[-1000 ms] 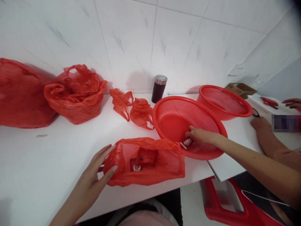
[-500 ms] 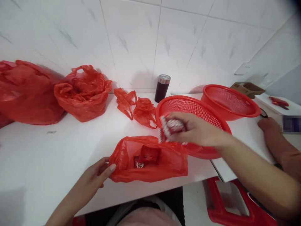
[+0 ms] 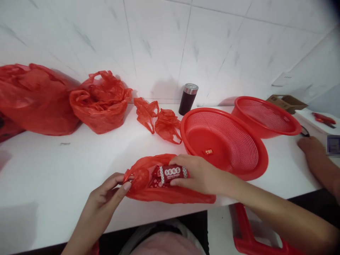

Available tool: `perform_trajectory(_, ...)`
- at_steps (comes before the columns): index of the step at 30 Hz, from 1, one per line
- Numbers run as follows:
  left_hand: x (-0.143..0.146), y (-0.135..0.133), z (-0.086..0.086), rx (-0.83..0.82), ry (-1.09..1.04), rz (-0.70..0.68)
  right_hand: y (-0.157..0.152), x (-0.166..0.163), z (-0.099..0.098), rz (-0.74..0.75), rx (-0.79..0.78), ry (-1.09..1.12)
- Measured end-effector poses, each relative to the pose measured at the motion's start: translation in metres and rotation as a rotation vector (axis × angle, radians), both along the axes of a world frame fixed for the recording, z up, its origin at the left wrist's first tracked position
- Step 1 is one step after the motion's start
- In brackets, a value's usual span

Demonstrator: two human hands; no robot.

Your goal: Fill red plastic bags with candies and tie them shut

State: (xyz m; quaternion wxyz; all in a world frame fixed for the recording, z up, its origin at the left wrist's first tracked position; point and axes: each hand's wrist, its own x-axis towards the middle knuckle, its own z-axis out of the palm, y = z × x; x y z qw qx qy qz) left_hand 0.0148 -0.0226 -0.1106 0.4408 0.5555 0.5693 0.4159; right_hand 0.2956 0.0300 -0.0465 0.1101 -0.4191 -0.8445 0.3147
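Observation:
A flat red plastic bag [image 3: 170, 193] lies at the near edge of the white table [image 3: 66, 166]. My left hand [image 3: 107, 193] pinches its left rim, holding the mouth apart. My right hand [image 3: 198, 173] grips a red packet with white print [image 3: 171, 172] and holds it inside the bag's mouth. Other red contents show through the plastic beside the packet. Just right of the bag sits a red perforated basket [image 3: 225, 141] with one small red packet [image 3: 208, 152] left on its bottom.
A second red basket [image 3: 265, 117] stands behind the first. Two full red bags [image 3: 99, 102] [image 3: 34, 99] and crumpled empty bags [image 3: 158, 120] sit along the tiled wall, with a dark cup [image 3: 188, 99]. Another person's forearm [image 3: 317, 159] rests at the right. A red stool [image 3: 255, 237] stands below.
My right hand lifted a packet out of the near basket and carried it left and down into the bag. My left hand closed from flat fingers to a pinch on the rim.

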Motion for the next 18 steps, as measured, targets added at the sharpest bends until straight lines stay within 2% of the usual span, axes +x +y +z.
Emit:
perform_trajectory(2, 0.001, -0.004, 0.001, -0.014, -0.021, 0.002, -0.006, -0.001, -0.001, 0.052, 0.077, -0.034)
perform_trajectory(4, 0.000, -0.008, 0.002, -0.046, -0.055, 0.000, -0.002, 0.005, 0.001, 0.042, 0.167, -0.011)
perform_trajectory(6, -0.004, -0.012, 0.003, -0.066, -0.080, -0.012, 0.013, 0.022, 0.003, -0.065, 0.262, -0.028)
perform_trajectory(7, -0.005, -0.014, 0.003, -0.071, -0.086, -0.024, 0.023, 0.034, 0.002, -0.133, 0.286, -0.109)
perform_trajectory(9, -0.007, -0.017, 0.004, -0.068, -0.085, -0.054, 0.043, 0.061, -0.008, -0.229, 0.242, -0.398)
perform_trajectory(10, -0.007, -0.018, 0.005, -0.064, -0.077, -0.070, 0.051, 0.074, -0.015, -0.242, 0.156, -0.566)
perform_trajectory(12, -0.007, -0.020, 0.006, -0.059, -0.048, -0.098, 0.063, 0.095, -0.034, -0.238, 0.027, -0.715)
perform_trajectory(15, -0.007, -0.022, 0.006, -0.075, 0.004, -0.097, 0.071, 0.110, -0.055, -0.181, -0.047, -0.719)
perform_trajectory(18, -0.009, -0.023, 0.004, -0.084, 0.038, -0.086, 0.076, 0.112, -0.052, -0.117, -0.049, -0.660)
